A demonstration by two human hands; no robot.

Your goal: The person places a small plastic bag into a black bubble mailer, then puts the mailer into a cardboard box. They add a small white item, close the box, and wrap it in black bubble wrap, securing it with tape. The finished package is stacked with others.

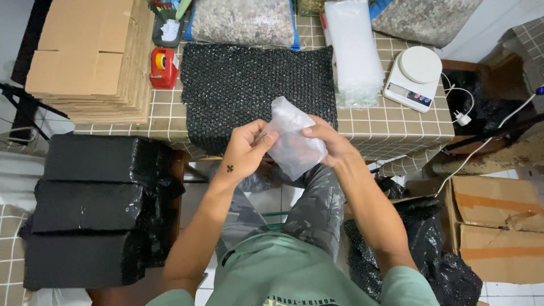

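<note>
While both hands are working above lap, I am noting small clear plastic bag (292, 141) pinched between them, just off table edge (396, 133). Left hand (245, 150) gripping bag's left edge, right hand (328, 141) gripping right side; both equally near. Bag's long axis tilting up-left to down-right. Black bubble wrap sheet (255, 85) lying just beyond on checked table; white scale (415, 76) sitting far right. Cramped packing room.

A small clear plastic bag (292, 141), cloudy and crinkled, is held up tilted near the table's front edge, pinched at its left and right sides, its top corner pointing far-left.
</note>
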